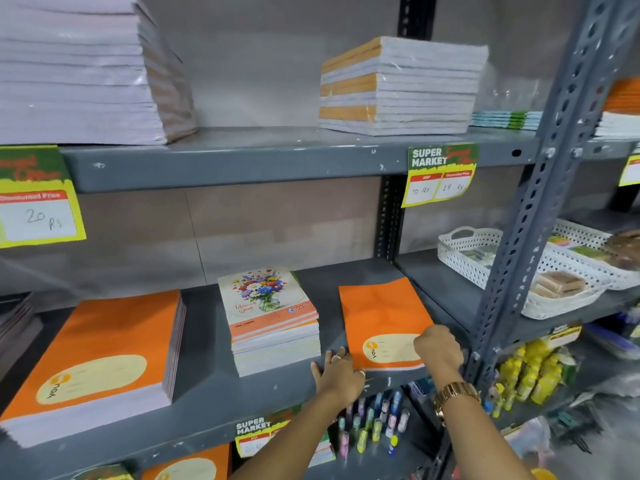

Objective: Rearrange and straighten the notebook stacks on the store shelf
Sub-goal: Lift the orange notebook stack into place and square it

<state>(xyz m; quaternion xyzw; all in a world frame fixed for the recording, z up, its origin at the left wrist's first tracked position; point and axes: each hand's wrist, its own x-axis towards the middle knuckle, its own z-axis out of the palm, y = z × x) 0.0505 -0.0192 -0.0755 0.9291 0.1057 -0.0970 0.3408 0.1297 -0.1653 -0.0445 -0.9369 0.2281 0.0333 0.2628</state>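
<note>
A thin orange notebook pile [377, 313] lies on the right part of the grey middle shelf [214, 393]. My left hand [337, 374] rests flat on the shelf, its fingers touching the pile's front left corner. My right hand [438, 344] lies on the pile's front right corner, fingers curled on the cover. A floral-cover notebook stack [270, 317] stands to the left of it. A thick orange notebook stack [93, 362] sits at the far left. On the upper shelf are a wrapped orange-and-white stack [398, 88] and a tall pale stack [79, 67].
A perforated grey upright post [526, 216] stands just right of my right hand. White lattice baskets [485, 258] with small goods sit on the adjoining shelf. Price tags [440, 174] hang off the upper shelf edge. Small coloured bottles [374, 424] fill the shelf below.
</note>
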